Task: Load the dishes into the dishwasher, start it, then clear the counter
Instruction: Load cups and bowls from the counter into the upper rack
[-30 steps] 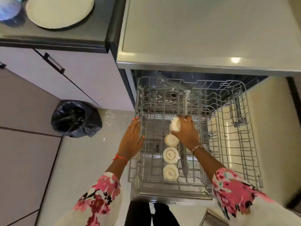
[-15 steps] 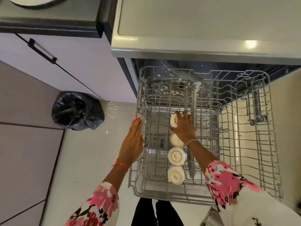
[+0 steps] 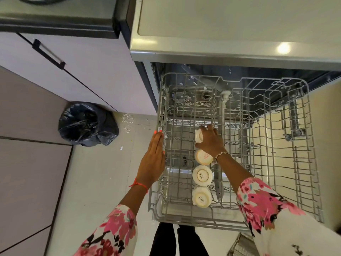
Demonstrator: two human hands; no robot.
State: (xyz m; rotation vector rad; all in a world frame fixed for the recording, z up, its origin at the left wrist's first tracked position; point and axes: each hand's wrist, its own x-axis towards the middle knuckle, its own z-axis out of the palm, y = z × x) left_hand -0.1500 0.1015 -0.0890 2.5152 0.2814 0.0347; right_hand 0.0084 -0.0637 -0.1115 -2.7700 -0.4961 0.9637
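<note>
A: Where's the cup (image 3: 198,136)?
B: In the right hand (image 3: 210,142), fingers curled round it, inside the rack (image 3: 162,108), just behind three upturned cups (image 3: 202,175).
A: The left hand (image 3: 153,159)?
B: Fingers straight, pressed together, on the rack's left rim.
A: The room?
B: Pale tiled floor (image 3: 101,172) left of the rack, with a black bin bag (image 3: 86,124) on it.

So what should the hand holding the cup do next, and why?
Probably tip the cup mouth-down and let go. The right hand grips it tilted at the far end of a row of three upside-down cups in the rack, so it likely belongs next in line.
</note>
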